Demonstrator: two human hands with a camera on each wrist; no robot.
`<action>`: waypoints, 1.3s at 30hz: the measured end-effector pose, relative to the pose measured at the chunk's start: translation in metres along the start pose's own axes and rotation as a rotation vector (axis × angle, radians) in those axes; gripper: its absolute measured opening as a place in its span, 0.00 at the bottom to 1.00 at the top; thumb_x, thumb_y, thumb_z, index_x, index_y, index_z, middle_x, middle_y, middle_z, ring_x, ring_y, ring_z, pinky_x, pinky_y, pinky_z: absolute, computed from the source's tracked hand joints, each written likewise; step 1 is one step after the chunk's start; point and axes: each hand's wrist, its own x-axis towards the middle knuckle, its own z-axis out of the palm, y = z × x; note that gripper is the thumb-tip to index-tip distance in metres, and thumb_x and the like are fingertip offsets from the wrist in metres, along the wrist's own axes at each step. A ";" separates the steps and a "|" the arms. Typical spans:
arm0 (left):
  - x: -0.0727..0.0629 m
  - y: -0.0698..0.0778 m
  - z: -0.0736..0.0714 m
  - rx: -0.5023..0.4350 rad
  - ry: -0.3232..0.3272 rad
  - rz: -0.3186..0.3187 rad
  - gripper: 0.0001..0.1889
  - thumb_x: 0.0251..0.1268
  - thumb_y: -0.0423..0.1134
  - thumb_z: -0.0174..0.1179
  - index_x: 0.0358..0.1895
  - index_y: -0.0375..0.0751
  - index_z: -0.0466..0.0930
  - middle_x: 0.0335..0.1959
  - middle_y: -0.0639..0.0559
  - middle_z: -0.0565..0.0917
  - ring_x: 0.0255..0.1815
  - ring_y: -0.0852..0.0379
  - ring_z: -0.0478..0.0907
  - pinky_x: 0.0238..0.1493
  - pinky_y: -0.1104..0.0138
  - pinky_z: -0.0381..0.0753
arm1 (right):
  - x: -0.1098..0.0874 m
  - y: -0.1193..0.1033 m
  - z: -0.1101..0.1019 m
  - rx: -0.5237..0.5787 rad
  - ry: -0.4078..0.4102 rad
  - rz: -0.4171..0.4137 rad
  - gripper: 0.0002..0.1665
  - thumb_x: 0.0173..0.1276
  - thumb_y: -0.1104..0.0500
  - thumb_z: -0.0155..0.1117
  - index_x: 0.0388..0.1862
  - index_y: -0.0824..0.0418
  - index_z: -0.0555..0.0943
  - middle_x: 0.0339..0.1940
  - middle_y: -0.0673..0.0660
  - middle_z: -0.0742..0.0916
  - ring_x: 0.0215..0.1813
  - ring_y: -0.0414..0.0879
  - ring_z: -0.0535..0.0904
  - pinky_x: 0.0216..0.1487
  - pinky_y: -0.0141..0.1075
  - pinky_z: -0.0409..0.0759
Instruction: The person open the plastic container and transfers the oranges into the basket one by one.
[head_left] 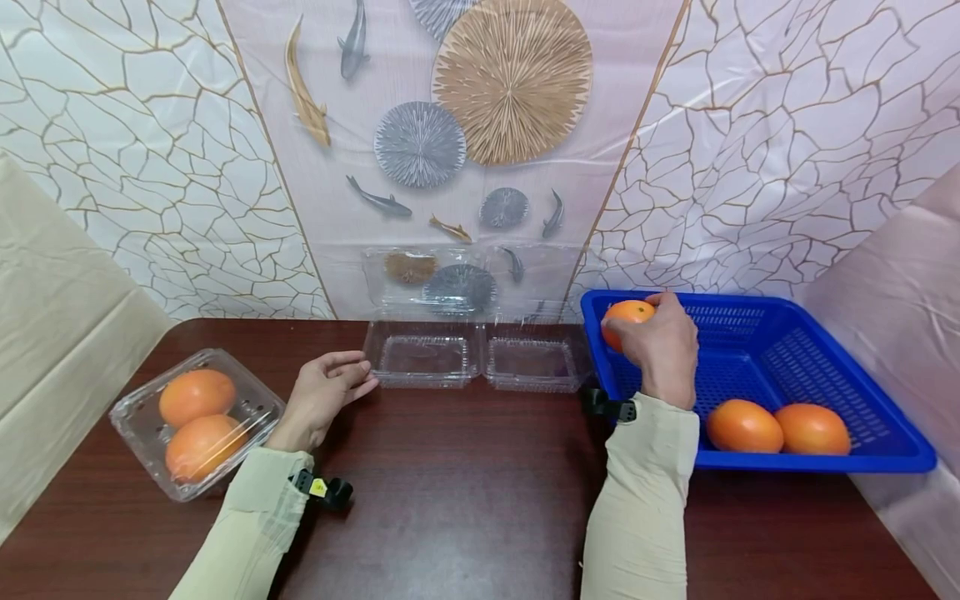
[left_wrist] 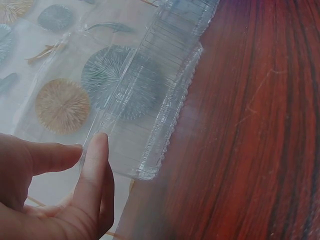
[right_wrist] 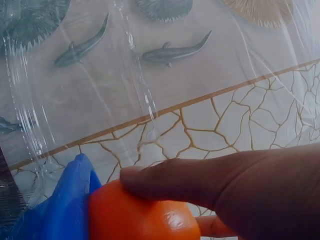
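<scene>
My right hand (head_left: 663, 346) grips an orange (head_left: 628, 321) over the far left corner of a blue plastic basket (head_left: 795, 308). In the right wrist view, the thumb lies across the top of the fruit, which sits right at the blue rim. Two more oranges (head_left: 745, 427) lie in the basket's near side. My left hand (head_left: 322, 396) has its fingers loosely extended, fingertips right at the left edge of a clear plastic clamshell container (head_left: 423, 383). That container stands with its lid (left_wrist: 75, 65) raised against the wall. A second clear container (head_left: 532, 385) stands beside it, also lid up.
At the left of the dark wooden table (head_left: 465, 500) stands a closed clear container (head_left: 176, 492) with two oranges (head_left: 197, 398) inside. A patterned wall covering (head_left: 337, 208) rises behind the table's far edge. Pale cloth (head_left: 67, 350) hangs at the left side.
</scene>
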 end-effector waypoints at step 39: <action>0.000 0.000 0.001 -0.005 0.021 -0.007 0.24 0.80 0.34 0.52 0.73 0.29 0.64 0.62 0.35 0.76 0.43 0.66 0.86 0.60 0.65 0.86 | -0.003 -0.010 -0.001 -0.106 -0.218 -0.057 0.44 0.73 0.41 0.64 0.77 0.64 0.65 0.74 0.70 0.72 0.68 0.66 0.72 0.64 0.60 0.80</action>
